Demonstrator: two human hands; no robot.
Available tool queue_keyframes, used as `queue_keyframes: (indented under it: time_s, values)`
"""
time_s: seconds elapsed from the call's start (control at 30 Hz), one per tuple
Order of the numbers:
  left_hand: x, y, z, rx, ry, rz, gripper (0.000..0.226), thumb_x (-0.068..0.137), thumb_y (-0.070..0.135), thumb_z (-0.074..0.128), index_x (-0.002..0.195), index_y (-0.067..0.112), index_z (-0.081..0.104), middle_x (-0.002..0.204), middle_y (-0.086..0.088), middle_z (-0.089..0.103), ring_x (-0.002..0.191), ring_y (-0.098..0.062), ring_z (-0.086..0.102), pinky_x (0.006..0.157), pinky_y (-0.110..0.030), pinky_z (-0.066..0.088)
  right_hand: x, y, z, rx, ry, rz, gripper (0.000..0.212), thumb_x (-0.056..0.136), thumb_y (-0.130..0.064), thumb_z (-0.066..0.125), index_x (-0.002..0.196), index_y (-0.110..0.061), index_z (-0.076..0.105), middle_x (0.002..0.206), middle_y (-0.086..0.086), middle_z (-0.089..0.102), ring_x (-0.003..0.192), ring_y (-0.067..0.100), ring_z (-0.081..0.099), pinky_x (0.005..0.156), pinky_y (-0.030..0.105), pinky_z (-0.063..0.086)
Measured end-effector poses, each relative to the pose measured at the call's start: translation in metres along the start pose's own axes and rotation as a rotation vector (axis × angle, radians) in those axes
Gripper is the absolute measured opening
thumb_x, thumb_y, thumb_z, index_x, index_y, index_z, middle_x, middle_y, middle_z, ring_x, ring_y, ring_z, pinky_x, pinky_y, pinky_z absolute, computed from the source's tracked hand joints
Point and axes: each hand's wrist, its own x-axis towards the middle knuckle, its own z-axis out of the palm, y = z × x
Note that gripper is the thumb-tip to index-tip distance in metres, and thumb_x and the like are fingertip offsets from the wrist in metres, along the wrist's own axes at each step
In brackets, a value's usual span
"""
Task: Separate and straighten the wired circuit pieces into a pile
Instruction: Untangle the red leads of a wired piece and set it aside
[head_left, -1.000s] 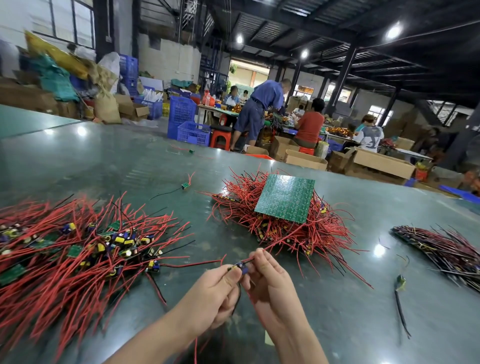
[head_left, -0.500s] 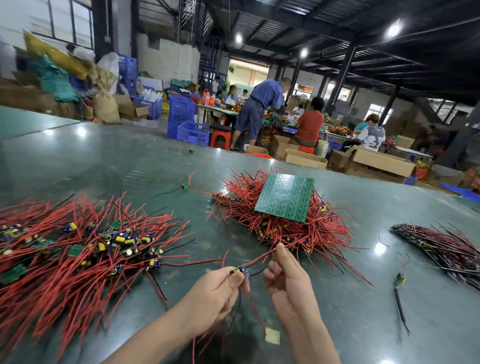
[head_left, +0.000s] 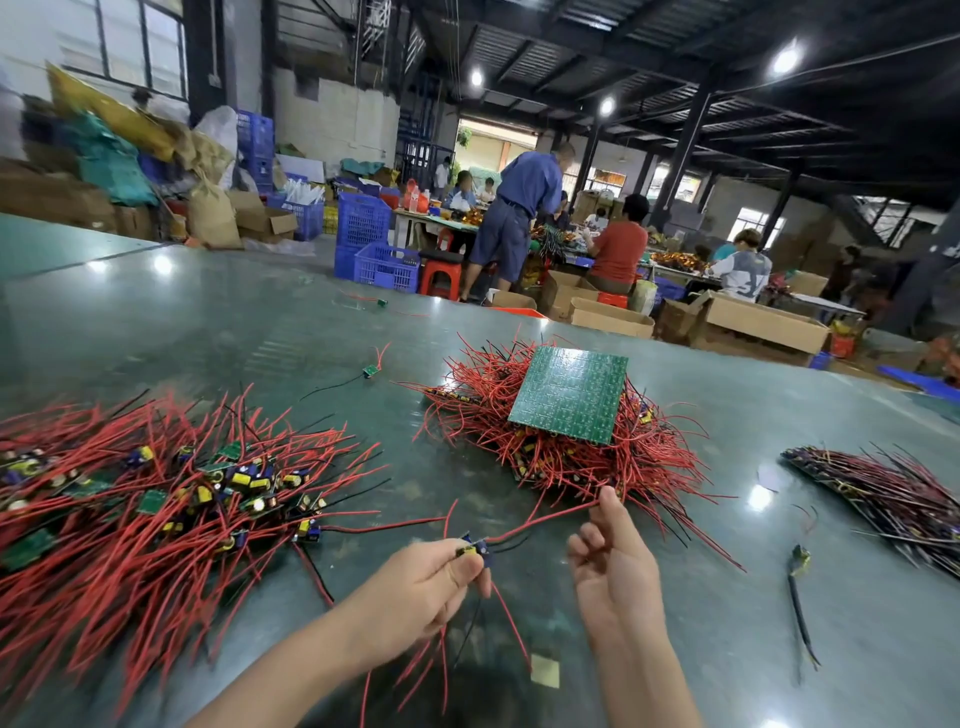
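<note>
Red wire: runs from the small circuit piece up to the right hand, pulled fairly straight between the two hands.
Left hand: thumb and fingers pinch the circuit piece just above the table; more red and black leads hang below it.
Right hand: fingers mostly extended, fingertips at the far end of the red wire; whether they pinch it or only run along it, I cannot tell.
Left heap: one big spread of red-wired pieces, leads lying roughly the same way, close beside the left hand.
Middle heap: one tangled mound just beyond the right hand, one green board lying on top.
Right bundle: one darker pile of wires, well apart at the table edge.
Strays: two single pieces farther out, one dark-wired bit to the right.
Progress: looks midway; the left heap is large, but the middle mound still seems plenty to work through.
</note>
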Motion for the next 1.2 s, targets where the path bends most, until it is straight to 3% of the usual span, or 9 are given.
queue_keyframes:
  time_s: [0.13,0.23,0.3,0.43,0.5,0.73,0.87,1.07,1.2]
  values:
    - [-0.001,0.003,0.002,0.005,-0.047,0.003,0.033,0.086,0.039,0.039,0.083,0.011,0.056,0.043,0.010,0.034,0.037,-0.003,0.027,0.040,-0.013,0.025,-0.001,0.001,0.000,-0.074,0.009,0.042,0.007,0.085,-0.022,0.064,0.083,-0.016,0.061,0.068,-0.006,0.053,0.039,0.002,0.041,0.039,0.016,0.038]
    - [-0.001,0.006,0.001,-0.121,0.034,-0.016,0.037,0.086,0.038,0.039,0.085,0.006,0.057,0.043,0.009,0.032,0.034,-0.004,0.024,0.036,-0.013,0.022,-0.009,0.004,0.008,-0.177,-0.220,0.079,0.033,0.071,-0.044,0.062,0.092,-0.018,0.066,0.072,-0.006,0.064,0.048,0.005,0.047,0.045,0.018,0.042]
    - [0.000,0.005,0.001,-0.196,0.086,-0.050,0.038,0.084,0.040,0.041,0.086,0.006,0.058,0.045,0.009,0.028,0.037,-0.004,0.020,0.036,-0.013,0.018,-0.016,0.010,0.012,-0.391,-0.407,0.015,0.041,0.065,-0.045,0.063,0.094,-0.018,0.071,0.077,-0.005,0.067,0.054,0.006,0.050,0.053,0.018,0.045]
    - [0.002,0.002,0.001,-0.250,0.085,-0.132,0.044,0.078,0.048,0.046,0.090,0.009,0.063,0.048,0.012,0.025,0.040,-0.003,0.018,0.037,-0.012,0.017,-0.030,0.021,0.013,-0.653,-0.689,-0.074,0.017,0.071,-0.026,0.076,0.086,-0.019,0.076,0.074,-0.002,0.070,0.063,0.005,0.059,0.063,0.018,0.048]
    - [0.003,0.000,0.001,-0.254,0.070,-0.168,0.049,0.077,0.049,0.047,0.095,0.007,0.064,0.048,0.011,0.029,0.039,-0.003,0.021,0.036,-0.012,0.020,-0.031,0.022,0.013,-0.693,-0.696,-0.126,0.005,0.079,-0.016,0.072,0.082,-0.018,0.076,0.069,-0.003,0.068,0.063,0.004,0.058,0.063,0.017,0.048]
    - [0.005,0.000,-0.006,-0.317,-0.020,-0.244,0.028,0.100,0.029,0.036,0.080,0.012,0.046,0.058,0.000,0.033,0.040,-0.004,0.028,0.037,-0.013,0.025,-0.037,0.021,0.019,-0.728,-0.684,-0.157,0.023,0.086,0.001,0.061,0.081,-0.018,0.074,0.071,-0.003,0.070,0.064,0.004,0.062,0.063,0.016,0.049]
    - [0.004,0.000,-0.005,-0.311,-0.020,-0.219,0.031,0.101,0.026,0.035,0.076,0.014,0.048,0.052,0.007,0.043,0.038,-0.001,0.037,0.038,-0.010,0.031,-0.039,0.024,0.020,-0.753,-0.672,-0.187,0.023,0.083,0.002,0.064,0.087,-0.019,0.073,0.073,-0.004,0.070,0.070,0.007,0.065,0.071,0.022,0.053]
    - [0.002,0.001,-0.004,0.043,0.141,-0.050,0.030,0.097,0.020,0.046,0.069,0.023,0.056,0.048,0.014,0.056,0.040,0.006,0.048,0.041,-0.003,0.033,-0.037,0.019,0.018,-0.828,-0.631,-0.280,0.028,0.079,0.000,0.069,0.078,-0.028,0.075,0.073,-0.003,0.070,0.068,0.006,0.063,0.069,0.018,0.049]
    - [0.005,-0.001,-0.007,-0.038,0.100,-0.111,0.031,0.096,0.020,0.047,0.067,0.025,0.055,0.047,0.013,0.054,0.038,0.005,0.045,0.040,-0.004,0.032,-0.039,0.019,0.019,-0.831,-0.646,-0.268,0.028,0.081,0.000,0.067,0.079,-0.027,0.074,0.074,-0.007,0.072,0.071,0.002,0.063,0.070,0.015,0.048]
